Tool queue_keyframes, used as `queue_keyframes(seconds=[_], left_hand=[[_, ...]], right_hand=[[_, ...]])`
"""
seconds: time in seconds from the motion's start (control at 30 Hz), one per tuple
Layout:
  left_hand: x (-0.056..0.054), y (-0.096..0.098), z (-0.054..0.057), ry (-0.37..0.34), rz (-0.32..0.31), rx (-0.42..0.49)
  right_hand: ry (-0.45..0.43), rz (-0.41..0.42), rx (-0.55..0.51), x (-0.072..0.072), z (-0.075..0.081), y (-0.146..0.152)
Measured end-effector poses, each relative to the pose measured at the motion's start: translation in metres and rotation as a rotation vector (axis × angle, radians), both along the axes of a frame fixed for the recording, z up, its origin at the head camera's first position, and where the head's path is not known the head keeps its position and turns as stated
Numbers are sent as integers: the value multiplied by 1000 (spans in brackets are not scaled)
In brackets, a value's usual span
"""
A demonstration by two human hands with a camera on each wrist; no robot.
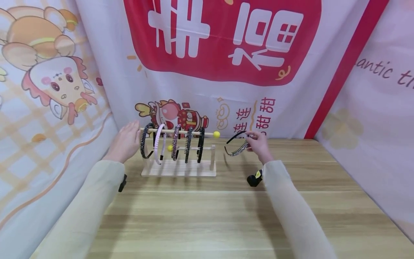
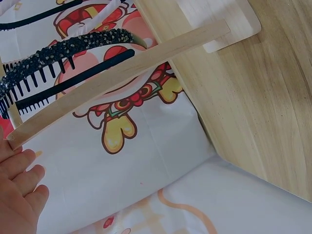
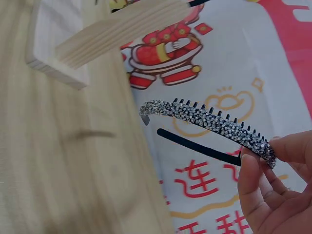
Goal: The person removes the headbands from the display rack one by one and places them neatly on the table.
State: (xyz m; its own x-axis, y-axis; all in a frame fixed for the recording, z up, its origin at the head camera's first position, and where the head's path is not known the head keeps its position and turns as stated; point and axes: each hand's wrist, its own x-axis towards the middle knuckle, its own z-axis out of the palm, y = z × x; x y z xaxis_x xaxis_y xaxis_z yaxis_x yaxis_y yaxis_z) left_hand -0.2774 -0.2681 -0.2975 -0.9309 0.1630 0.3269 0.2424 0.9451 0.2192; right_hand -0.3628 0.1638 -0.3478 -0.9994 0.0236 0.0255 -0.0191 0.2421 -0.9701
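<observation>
Head view: a headband (image 1: 238,150) is pinched by the right hand (image 1: 258,144), right of the rack (image 1: 178,169); its tips could be snagged on the rack's ball (image 1: 216,134) or hung headbands (image 1: 174,144). Left wrist: the rack could be tipped by the left hand (image 2: 19,190), relaxed against its post (image 2: 122,68). Right wrist: slipping is risked by slight pinching.

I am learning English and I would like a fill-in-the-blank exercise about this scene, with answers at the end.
1. The sparkly headband is in the person's ____ hand.
2. The wooden rack carries ____ other headbands.
3. In the head view, the left hand is at the rack's ____ end.
4. The ball ending the upper rod is ____.

Missing words: right; five; left; yellow.
</observation>
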Motion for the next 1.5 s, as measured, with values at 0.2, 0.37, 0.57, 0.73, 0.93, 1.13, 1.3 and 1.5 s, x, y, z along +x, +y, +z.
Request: queue_keyframes(seconds=[0.2,0.37,0.57,0.73,0.93,1.13,1.3,1.5], left_hand=[[-1,-1,-1,10,2,-10],[-2,1,0,8,-2,-8],[1,-2,0,-10,11,1],[1,-3,-1,-3,7,10],[-2,-1,-1,-4,7,10],[-2,-1,-1,-8,4,7],[-3,-1,0,-13,5,6],[-3,-1,0,-7,-2,12]], right_hand=[[-13,-3,-11,-2,-18,-3],[-14,1,-13,-1,-29,-2],[-27,6,6,2,-40,-3],[-44,19,100,2,-51,-1],[-75,98,240,2,-63,4],[-64,201,317,3,-73,5],[-123,244,305,3,-81,3],[-185,235,333,2,-88,2]])
